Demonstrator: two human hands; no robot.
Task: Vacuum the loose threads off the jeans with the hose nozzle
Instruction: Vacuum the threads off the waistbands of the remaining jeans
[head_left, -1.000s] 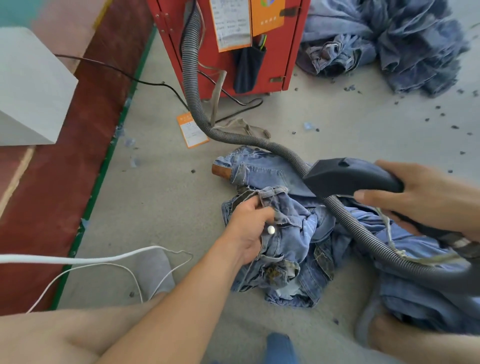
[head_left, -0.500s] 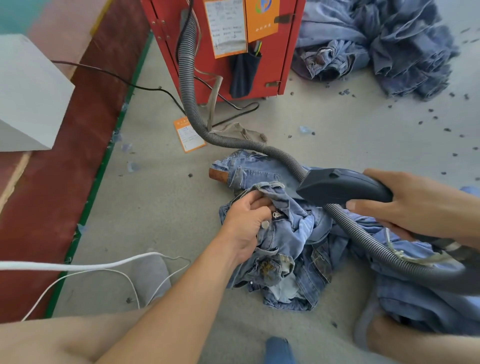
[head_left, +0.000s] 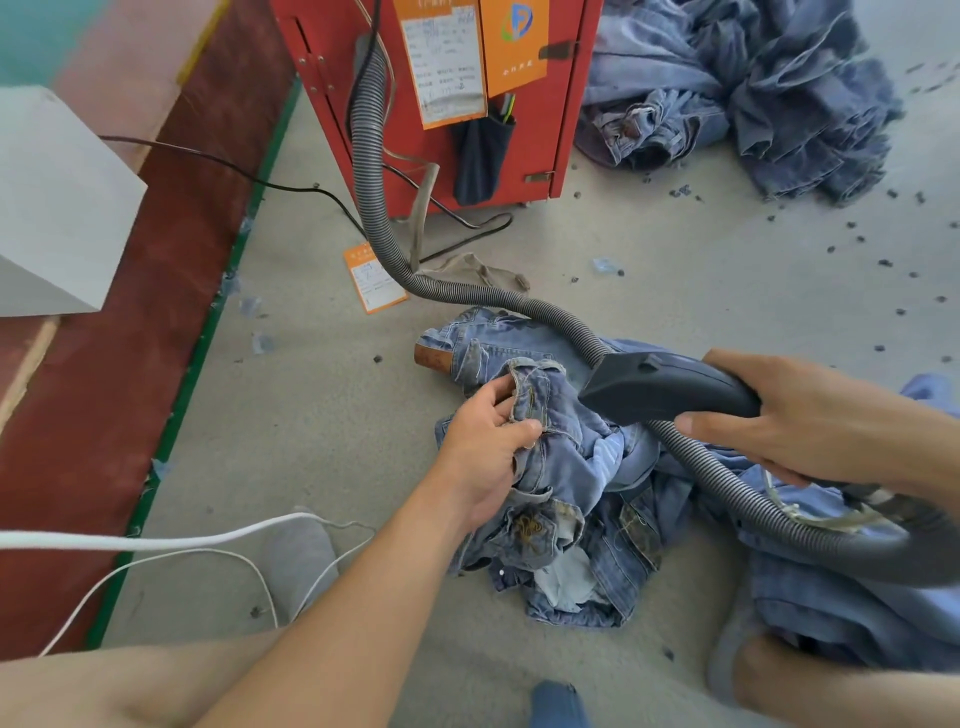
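Floor-level, nozzle (head_left: 660, 392) points left at gripped jeans (head_left: 566, 467)

Jeans (head_left: 582, 467) faded denim; nozzle (head_left: 670, 387) matt plastic.

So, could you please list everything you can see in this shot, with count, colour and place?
jeans: one pair, light blue, crumpled on the floor at centre
nozzle: one, dark grey, over the jeans
hose: one, grey, ribbed, from the cabinet across the jeans to the right
cabinet: one, red, at top centre
jeans pile: one, blue, top right
tag: one, orange, on the floor by the hose
box: one, white, at left
white cable: one, lower left
black cable: one, running to the cabinet
scraps: many, dark, scattered at right
left hand: grips the jeans' waistband
right hand: holds the nozzle
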